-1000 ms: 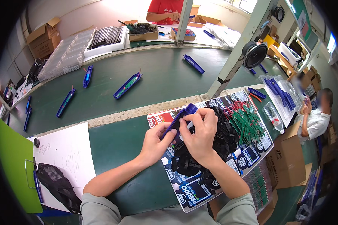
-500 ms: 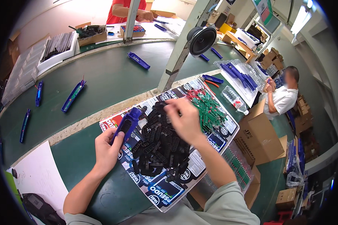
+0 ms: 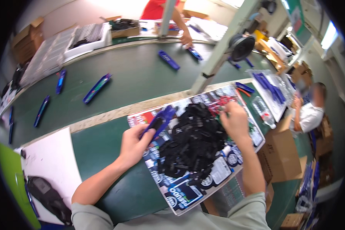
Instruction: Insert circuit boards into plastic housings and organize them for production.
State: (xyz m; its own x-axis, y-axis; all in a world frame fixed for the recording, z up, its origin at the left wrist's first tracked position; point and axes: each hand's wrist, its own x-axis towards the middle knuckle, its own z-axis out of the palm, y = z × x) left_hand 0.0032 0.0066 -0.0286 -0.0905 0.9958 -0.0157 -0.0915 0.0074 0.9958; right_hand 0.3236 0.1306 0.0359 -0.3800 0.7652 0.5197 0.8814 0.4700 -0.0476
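Note:
My left hand [image 3: 136,145] is closed around a blue plastic housing [image 3: 165,118], held tilted with its hollow side showing. Beside it, a heap of small black plastic parts [image 3: 195,140] covers the middle of a printed cardboard sheet [image 3: 180,197]. At the heap's right, my right hand [image 3: 235,122] has its fingers pinched together at the red wires [image 3: 219,103] of a pile of green circuit boards [image 3: 254,132]. The hand hides much of that pile. Whatever sits between those fingertips is too small and blurred to make out.
Several blue housings [image 3: 97,88] lie on the green belt [image 3: 130,76] ahead. A post [image 3: 214,57] with a round speaker [image 3: 242,47] rises beyond the sheet. At right are a bottle [image 3: 263,112], a cardboard box [image 3: 281,153] and a co-worker [image 3: 308,115]. Another person's hand [image 3: 186,39] reaches over the belt.
My right hand has moved right, from over the black parts to the red-wired boards. The left still holds the blue housing. The view has shifted, and the far person's hand now reaches a belt housing.

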